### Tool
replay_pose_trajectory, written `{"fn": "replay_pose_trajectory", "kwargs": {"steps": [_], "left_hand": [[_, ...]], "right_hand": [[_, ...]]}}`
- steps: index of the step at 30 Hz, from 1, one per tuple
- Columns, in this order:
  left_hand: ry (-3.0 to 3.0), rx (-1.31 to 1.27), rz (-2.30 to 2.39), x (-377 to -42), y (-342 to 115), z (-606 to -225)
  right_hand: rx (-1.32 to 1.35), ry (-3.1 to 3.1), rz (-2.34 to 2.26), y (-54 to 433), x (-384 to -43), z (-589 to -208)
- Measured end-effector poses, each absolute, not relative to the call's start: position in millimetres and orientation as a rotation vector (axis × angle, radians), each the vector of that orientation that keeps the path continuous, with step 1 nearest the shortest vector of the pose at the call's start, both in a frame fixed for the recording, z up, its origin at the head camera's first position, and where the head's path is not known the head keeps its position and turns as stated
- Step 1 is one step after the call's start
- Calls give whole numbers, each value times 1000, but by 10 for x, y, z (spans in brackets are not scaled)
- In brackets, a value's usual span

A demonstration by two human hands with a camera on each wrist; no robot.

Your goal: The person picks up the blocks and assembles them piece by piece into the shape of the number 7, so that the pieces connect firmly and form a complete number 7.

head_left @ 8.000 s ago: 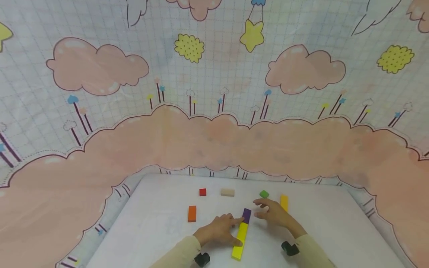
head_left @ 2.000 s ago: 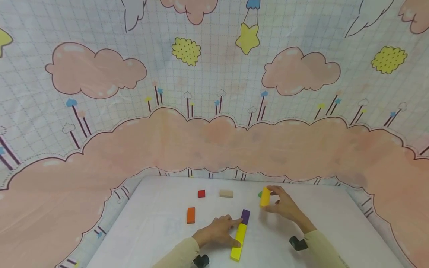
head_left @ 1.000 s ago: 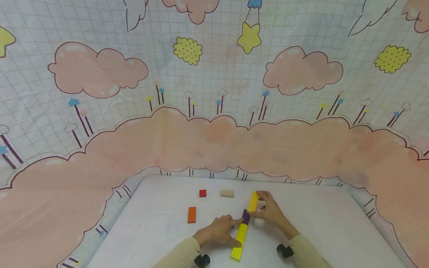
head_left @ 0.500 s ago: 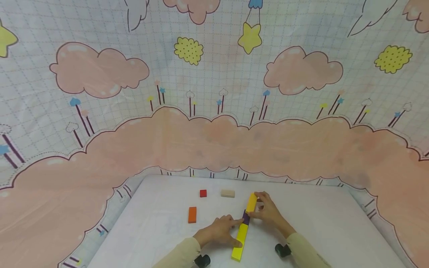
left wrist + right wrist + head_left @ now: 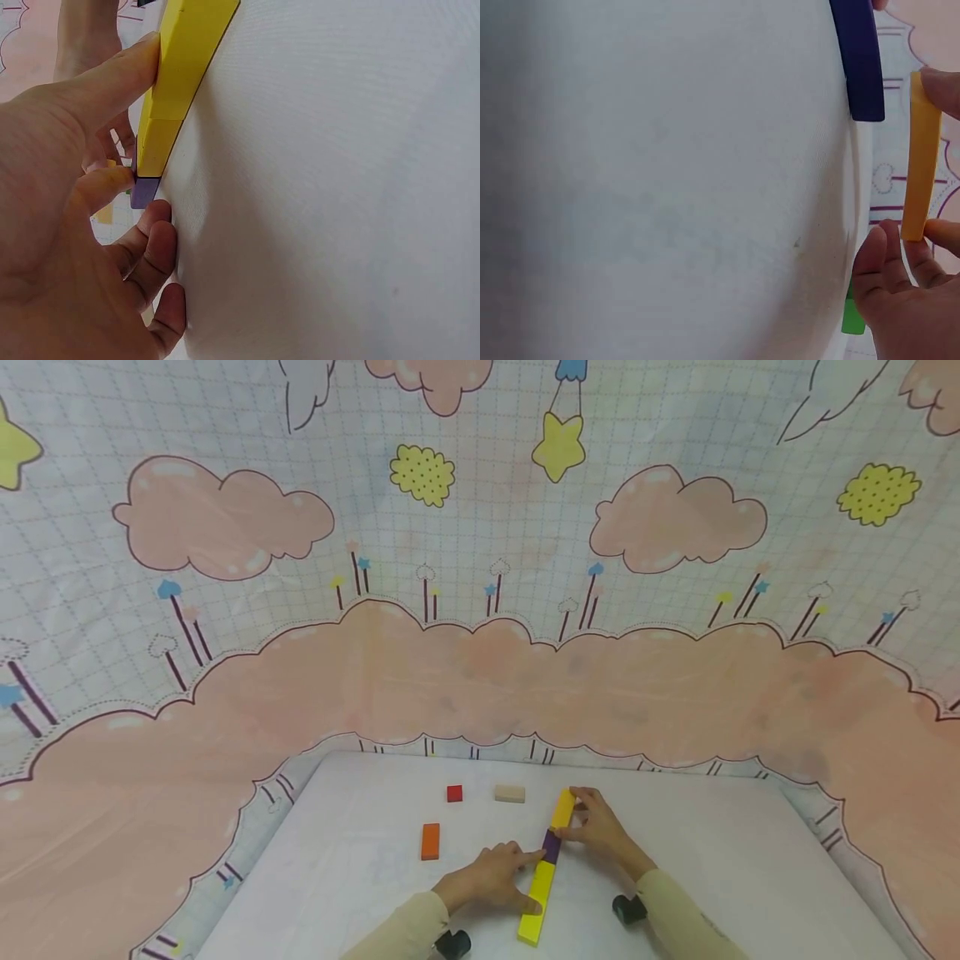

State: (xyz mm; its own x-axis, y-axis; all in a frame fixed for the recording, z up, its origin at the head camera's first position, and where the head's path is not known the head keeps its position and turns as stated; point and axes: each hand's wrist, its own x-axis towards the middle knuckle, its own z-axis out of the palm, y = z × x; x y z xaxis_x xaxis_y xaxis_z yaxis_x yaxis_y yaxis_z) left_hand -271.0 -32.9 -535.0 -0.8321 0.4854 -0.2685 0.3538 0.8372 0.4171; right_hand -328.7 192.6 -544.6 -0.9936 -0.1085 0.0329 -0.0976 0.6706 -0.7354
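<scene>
Two yellow blocks (image 5: 542, 878) and a purple block (image 5: 551, 847) lie end to end in a slanting row on the white table. My left hand (image 5: 487, 877) rests beside this row; its thumb presses a yellow block's side and its index finger touches the purple one. In my right hand (image 5: 606, 837) an orange-yellow block (image 5: 562, 810) is pinched lengthwise between thumb and fingertips. From the head it lines up with the purple block's far end, while the right wrist view shows a gap between them. Behind that hand's fingers, a green block (image 5: 853, 316) is partly hidden.
Left of the row lies an orange block (image 5: 431, 842). Farther back are a red cube (image 5: 454, 793) and a pale wooden block (image 5: 510, 793). A cloud-patterned cloth (image 5: 480, 685) rises behind the table. Black devices (image 5: 628, 909) sit at both wrists.
My right hand has picked up the orange-yellow block from the right and carried it left, past the green block, to the row's far end. The left hand has stayed in place.
</scene>
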Motion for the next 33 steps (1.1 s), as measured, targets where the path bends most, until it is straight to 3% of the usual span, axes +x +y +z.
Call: {"fn": "replay_pose_trajectory", "kwargs": {"steps": [33], "left_hand": [[2660,628,471,-2680,-324,-5310]], "right_hand": [[-177,2897,-1071,1916,-3463,-5472]]}}
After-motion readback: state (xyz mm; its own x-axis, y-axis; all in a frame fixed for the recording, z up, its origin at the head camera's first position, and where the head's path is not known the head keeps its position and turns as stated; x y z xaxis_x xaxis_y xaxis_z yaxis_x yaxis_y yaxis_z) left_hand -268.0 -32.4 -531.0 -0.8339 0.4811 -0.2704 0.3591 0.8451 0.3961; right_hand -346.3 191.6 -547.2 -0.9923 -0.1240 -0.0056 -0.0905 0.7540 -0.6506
